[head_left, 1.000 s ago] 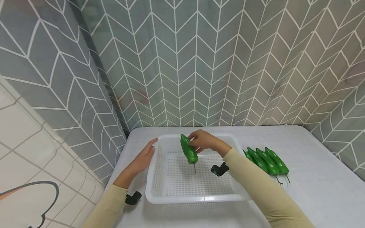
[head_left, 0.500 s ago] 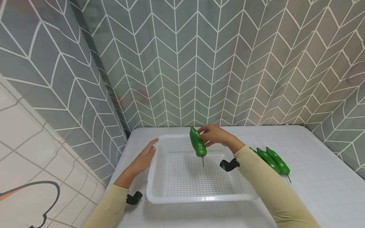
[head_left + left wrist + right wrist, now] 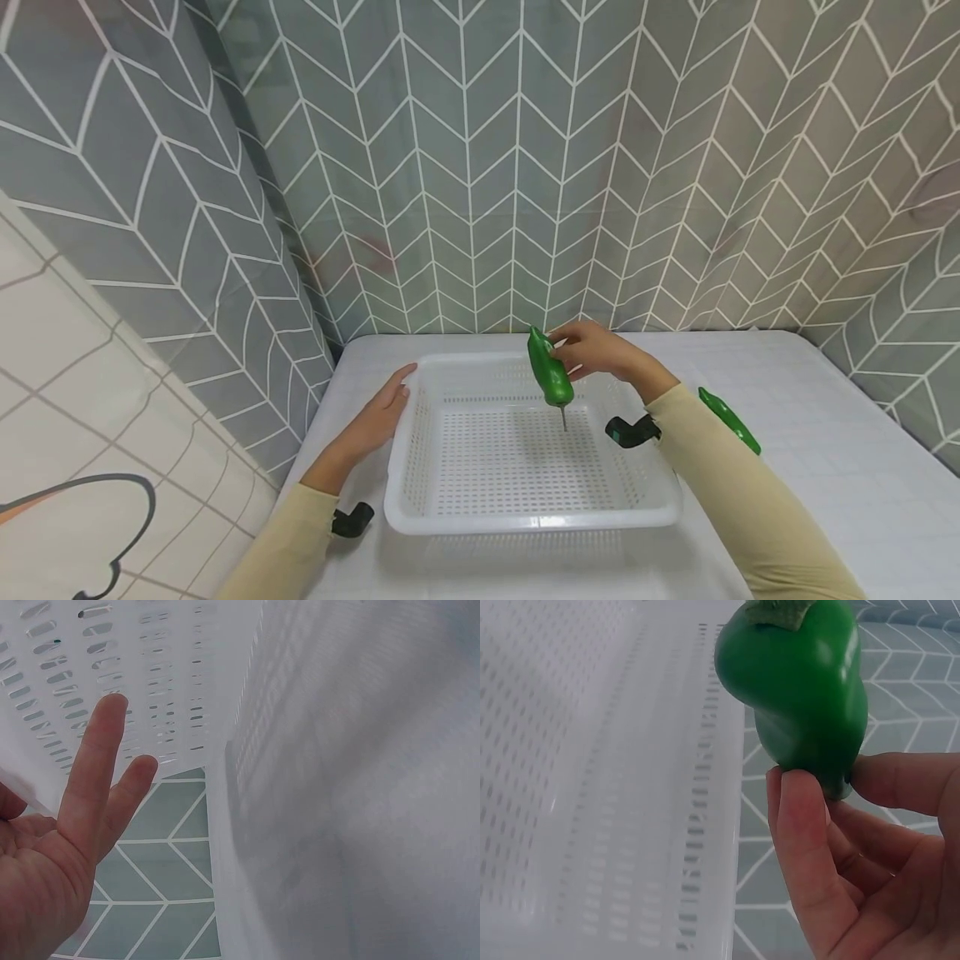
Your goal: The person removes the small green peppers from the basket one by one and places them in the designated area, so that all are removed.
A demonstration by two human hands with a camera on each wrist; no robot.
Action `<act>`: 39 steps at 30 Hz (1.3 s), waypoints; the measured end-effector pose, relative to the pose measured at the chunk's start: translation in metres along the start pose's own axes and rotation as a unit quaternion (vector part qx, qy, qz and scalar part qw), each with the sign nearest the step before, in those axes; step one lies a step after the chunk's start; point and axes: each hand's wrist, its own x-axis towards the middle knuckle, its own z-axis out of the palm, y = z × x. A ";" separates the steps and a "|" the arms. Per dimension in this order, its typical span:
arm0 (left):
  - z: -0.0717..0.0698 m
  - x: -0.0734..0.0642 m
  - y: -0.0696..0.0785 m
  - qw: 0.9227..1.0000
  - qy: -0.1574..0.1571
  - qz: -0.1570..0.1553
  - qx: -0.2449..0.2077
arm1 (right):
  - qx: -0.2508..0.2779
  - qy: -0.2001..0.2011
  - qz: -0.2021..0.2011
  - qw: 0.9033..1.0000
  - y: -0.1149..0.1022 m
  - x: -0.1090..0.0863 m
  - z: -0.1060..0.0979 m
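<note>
In the head view, my right hand (image 3: 596,348) pinches a glossy green pepper (image 3: 551,371) between thumb and fingertips. The pepper hangs above the back right part of a white perforated plastic basket (image 3: 532,523), thin stem pointing down. The right wrist view shows the fingertips (image 3: 804,795) around the pepper's narrow end, its broad stem end (image 3: 795,660) uppermost, beside the basket wall. My left hand (image 3: 378,417) rests at the basket's left rim. In the left wrist view, two of its fingers lie straight along the outside of the perforated wall (image 3: 157,682).
Another green pepper (image 3: 729,418) lies on the white-covered table (image 3: 840,442) to the right, partly hidden by my right sleeve (image 3: 742,475). A grey chevron-patterned curtain (image 3: 495,167) stands behind the table. A black device (image 3: 633,431) sits at my right wrist.
My right hand has carried the pepper to the right and slightly back above the basket. The right sleeve now covers more of the peppers on the table. My left hand has stayed put.
</note>
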 end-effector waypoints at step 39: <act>0.000 -0.002 0.001 1.000 -0.001 -0.003 -0.007 | -0.014 0.072 0.037 0.997 0.066 -0.074 -0.063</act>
